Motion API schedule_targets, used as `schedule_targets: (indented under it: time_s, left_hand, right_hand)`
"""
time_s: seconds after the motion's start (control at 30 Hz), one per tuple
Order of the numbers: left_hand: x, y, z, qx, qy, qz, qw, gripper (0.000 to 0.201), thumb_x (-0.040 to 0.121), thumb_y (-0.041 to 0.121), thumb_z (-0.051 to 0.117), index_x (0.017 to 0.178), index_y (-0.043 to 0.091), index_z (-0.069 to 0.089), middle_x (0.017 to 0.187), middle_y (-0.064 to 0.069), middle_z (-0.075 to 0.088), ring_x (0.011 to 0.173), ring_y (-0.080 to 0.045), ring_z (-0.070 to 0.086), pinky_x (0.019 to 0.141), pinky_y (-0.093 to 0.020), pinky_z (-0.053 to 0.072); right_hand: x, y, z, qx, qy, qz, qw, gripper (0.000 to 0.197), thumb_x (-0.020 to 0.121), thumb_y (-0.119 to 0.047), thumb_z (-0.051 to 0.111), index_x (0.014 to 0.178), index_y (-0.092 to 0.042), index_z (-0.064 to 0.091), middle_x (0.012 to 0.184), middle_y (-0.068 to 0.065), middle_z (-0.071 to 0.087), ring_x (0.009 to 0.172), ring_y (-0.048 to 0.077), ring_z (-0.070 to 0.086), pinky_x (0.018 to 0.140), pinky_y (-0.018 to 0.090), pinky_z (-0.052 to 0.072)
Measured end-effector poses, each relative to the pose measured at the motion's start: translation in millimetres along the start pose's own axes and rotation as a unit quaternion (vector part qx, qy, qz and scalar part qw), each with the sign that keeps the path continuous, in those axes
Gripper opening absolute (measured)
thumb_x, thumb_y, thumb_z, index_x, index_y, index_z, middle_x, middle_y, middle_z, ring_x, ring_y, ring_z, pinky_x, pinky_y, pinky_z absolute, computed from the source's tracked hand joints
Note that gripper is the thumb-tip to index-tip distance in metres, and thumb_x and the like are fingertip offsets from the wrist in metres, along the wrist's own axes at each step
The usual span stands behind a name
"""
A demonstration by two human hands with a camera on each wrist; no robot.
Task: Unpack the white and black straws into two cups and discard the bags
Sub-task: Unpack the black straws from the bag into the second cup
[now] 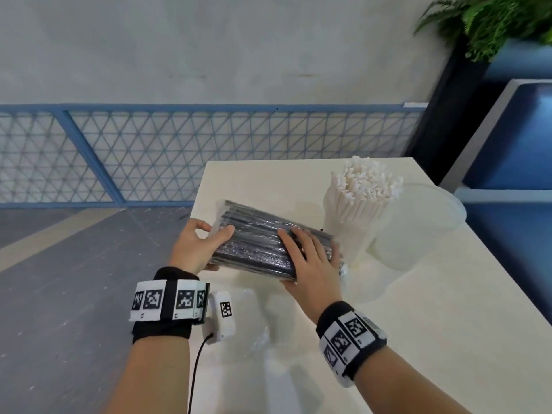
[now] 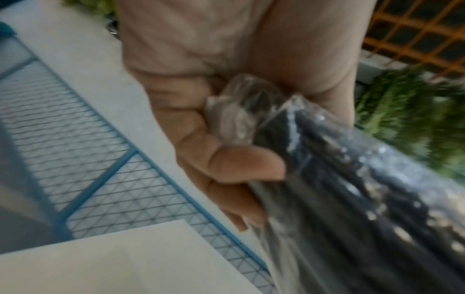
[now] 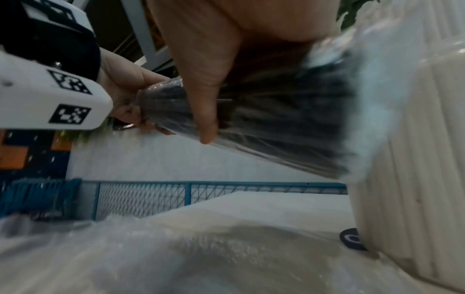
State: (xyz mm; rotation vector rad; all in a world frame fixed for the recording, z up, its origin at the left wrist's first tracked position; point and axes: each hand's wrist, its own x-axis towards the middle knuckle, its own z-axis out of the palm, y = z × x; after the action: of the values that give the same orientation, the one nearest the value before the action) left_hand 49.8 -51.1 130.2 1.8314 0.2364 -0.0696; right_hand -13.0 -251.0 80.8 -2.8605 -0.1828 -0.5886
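Observation:
A clear bag of black straws [image 1: 257, 243] hangs level above the white table [image 1: 418, 309], held at both ends. My left hand [image 1: 203, 240] grips the bag's left end, its fingers bunching the loose plastic [image 2: 239, 115]. My right hand [image 1: 310, 258] wraps over the right part of the bag of black straws [image 3: 276, 119], thumb underneath. White straws [image 1: 364, 186] stand upright in a clear cup [image 1: 349, 234] just right of the bag. A second clear cup [image 1: 418, 225], with nothing in it, stands beside the first one. An emptied clear bag [image 1: 248, 321] lies crumpled on the table below my hands.
The table's left edge runs under my left wrist, with grey floor [image 1: 59, 279] beyond. A blue mesh fence [image 1: 179, 156] lines the wall behind. A plant [image 1: 493, 22] and a blue bench [image 1: 513, 150] stand at the right. A dark round mark [image 3: 351, 238] sits at the cup's base.

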Motion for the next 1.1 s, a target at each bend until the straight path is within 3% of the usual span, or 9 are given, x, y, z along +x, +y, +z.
schedule_targets:
  time_s: [0.1, 0.3, 0.37, 0.47, 0.53, 0.63, 0.73, 0.93, 1.1]
  left_hand:
    - [-18.0, 17.7, 16.8, -0.017, -0.057, 0.039, 0.997, 0.038, 0.073, 0.047, 0.069, 0.085, 0.023, 0.043, 0.082, -0.007, 0.055, 0.068, -0.019, 0.057, 0.052, -0.030, 0.055]
    - [-33.2, 11.7, 64.3, -0.055, -0.115, 0.187, 0.974, 0.070, 0.056, 0.052, 0.073, 0.113, 0.031, 0.038, 0.091, 0.004, 0.051, 0.078, -0.011, 0.050, 0.071, -0.012, 0.046]
    - [-37.2, 1.7, 87.6, -0.052, -0.119, 0.160, 0.979, 0.094, 0.044, 0.055, 0.073, 0.124, 0.029, 0.031, 0.108, 0.002, 0.047, 0.093, -0.012, 0.049, 0.075, -0.010, 0.045]
    - [-44.5, -6.1, 124.3, -0.095, -0.193, 0.073, 0.974, 0.123, 0.026, 0.068, 0.082, 0.130, 0.025, 0.033, 0.128, -0.002, 0.046, 0.115, -0.019, 0.049, 0.097, -0.033, 0.043]
    - [-52.6, -4.4, 148.0, -0.131, -0.264, 0.045, 0.955, 0.118, 0.029, 0.063, 0.086, 0.129, 0.016, 0.042, 0.127, -0.007, 0.055, 0.115, -0.022, 0.055, 0.100, -0.042, 0.044]
    - [-69.8, 7.2, 184.5, -0.182, -0.309, 0.026, 0.933, 0.092, 0.035, 0.045, 0.092, 0.111, 0.008, 0.055, 0.097, -0.003, 0.072, 0.091, -0.018, 0.068, 0.082, -0.032, 0.055]
    - [-81.7, 17.9, 213.6, -0.170, -0.249, 0.053, 0.952, 0.052, 0.052, 0.019, 0.081, 0.100, 0.013, 0.062, 0.085, 0.003, 0.074, 0.085, -0.017, 0.068, 0.073, -0.023, 0.054]
    - [-98.3, 26.2, 241.0, -0.077, -0.080, 0.102, 0.988, 0.052, 0.055, 0.023, 0.086, 0.100, 0.023, 0.059, 0.096, 0.006, 0.070, 0.092, -0.010, 0.066, 0.081, -0.025, 0.050]
    - [-112.5, 22.8, 243.6, -0.054, -0.064, 0.102, 0.991, 0.050, 0.062, 0.014, 0.084, 0.100, 0.027, 0.055, 0.098, 0.008, 0.067, 0.094, -0.008, 0.064, 0.083, -0.027, 0.050]
  right_hand:
    - [-4.9, 8.2, -9.1, 0.066, 0.030, 0.005, 0.997, 0.088, 0.047, -0.016, 0.078, 0.129, -0.019, 0.045, 0.121, 0.003, 0.062, 0.106, 0.025, 0.061, 0.091, 0.045, 0.051]
    - [-22.6, 55.6, -51.5, 0.297, -0.017, 0.164, 0.941, 0.068, 0.060, -0.029, 0.069, 0.126, -0.026, 0.050, 0.106, -0.005, 0.065, 0.089, 0.016, 0.062, 0.078, 0.024, 0.048]
    - [-26.7, 76.8, -64.1, 0.389, -0.057, 0.198, 0.898, 0.056, 0.065, -0.021, 0.071, 0.118, -0.025, 0.054, 0.097, -0.004, 0.067, 0.086, 0.015, 0.063, 0.078, 0.027, 0.052]
    - [-32.3, 114.9, -79.8, 0.507, -0.147, 0.221, 0.820, 0.034, 0.071, -0.002, 0.069, 0.096, -0.023, 0.058, 0.081, -0.001, 0.065, 0.079, 0.018, 0.061, 0.073, 0.023, 0.049]
    - [-37.5, 138.2, -86.4, 0.550, -0.185, 0.232, 0.781, 0.036, 0.063, -0.006, 0.069, 0.094, -0.020, 0.058, 0.081, 0.006, 0.061, 0.079, 0.023, 0.057, 0.078, 0.028, 0.047]
    - [-44.0, 167.9, -93.0, 0.588, -0.221, 0.238, 0.741, 0.052, 0.051, -0.011, 0.066, 0.102, -0.014, 0.058, 0.092, 0.006, 0.066, 0.088, 0.022, 0.061, 0.085, 0.035, 0.048]
    - [-43.8, 190.4, -98.5, 0.591, -0.227, 0.214, 0.744, 0.052, 0.056, -0.005, 0.059, 0.106, -0.016, 0.056, 0.096, 0.003, 0.069, 0.090, 0.017, 0.065, 0.077, 0.028, 0.049]
    - [-27.3, 210.5, -109.0, 0.539, -0.037, 0.179, 0.822, 0.044, 0.084, -0.015, 0.063, 0.126, -0.024, 0.050, 0.123, -0.007, 0.058, 0.108, 0.015, 0.058, 0.093, 0.034, 0.049]
    - [-16.6, 199.5, -120.3, 0.560, 0.078, 0.229, 0.792, 0.025, 0.085, -0.017, 0.065, 0.108, -0.022, 0.059, 0.099, -0.002, 0.062, 0.091, 0.019, 0.059, 0.087, 0.038, 0.052]
